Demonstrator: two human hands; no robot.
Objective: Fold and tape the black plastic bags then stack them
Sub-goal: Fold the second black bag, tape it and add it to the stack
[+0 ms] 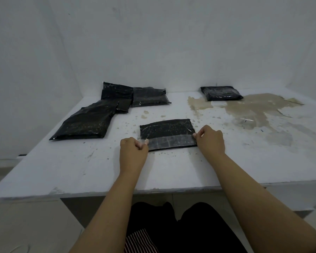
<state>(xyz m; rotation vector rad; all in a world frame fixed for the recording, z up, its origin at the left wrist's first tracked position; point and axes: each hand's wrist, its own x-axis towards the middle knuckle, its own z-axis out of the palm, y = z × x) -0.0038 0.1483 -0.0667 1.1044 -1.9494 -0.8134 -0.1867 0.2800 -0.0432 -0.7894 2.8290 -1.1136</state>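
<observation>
Both hands' fingers pinching tape strip (pixel 170 141) ends, folded black bag (pixel 167 129), no legible writing

Bags are thin black plastic, glossy and creased with pale scuff lines: the near bag (pixel 167 131), the loose pile (pixel 106 110) at left and the folded stack (pixel 221 93) far right all look the same. The tape strip (pixel 171 141) across the near bag is clear film, shiny, reads grey over the black (both ends pinched, so it sits taut and smooth). Table (pixel 98 170) is matt white paint, chipped and peeled down to a rough tan layer at right; wall (pixel 153 42) is matt white too.
</observation>
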